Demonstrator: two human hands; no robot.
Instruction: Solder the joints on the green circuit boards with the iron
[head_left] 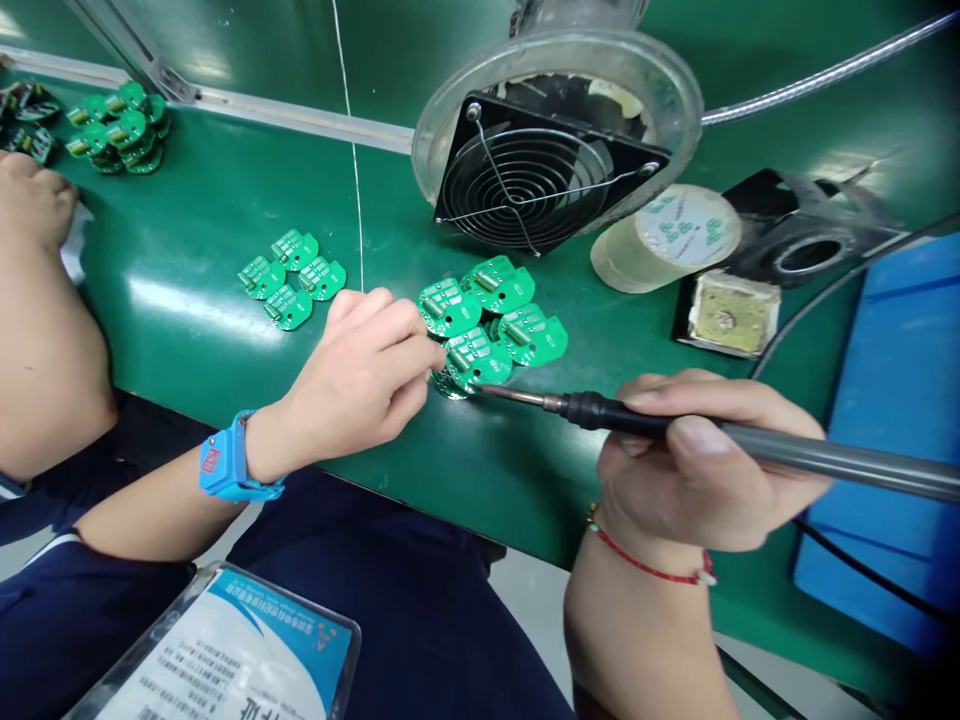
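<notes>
My right hand (712,460) grips a soldering iron (592,408) like a pen, its metal tip at the lower edge of the nearest green circuit board (480,362). This board belongs to a cluster of stacked boards below the fan. On its left side, my left hand (371,365) has its fingers pinched together close to the board's edge. A thin, pale solder wire (352,150) runs down from above into my left hand; its end is hidden by the fingers. Left of that hand lies a smaller group of circuit boards (289,278).
A round-hooded fan (517,195) overhangs the boards. To its right are a tape-like roll (667,240), a tip-cleaning sponge tray (731,315) and a blue bin (877,430). Another person's arm (45,330) rests at the left, near more stacked boards (120,128).
</notes>
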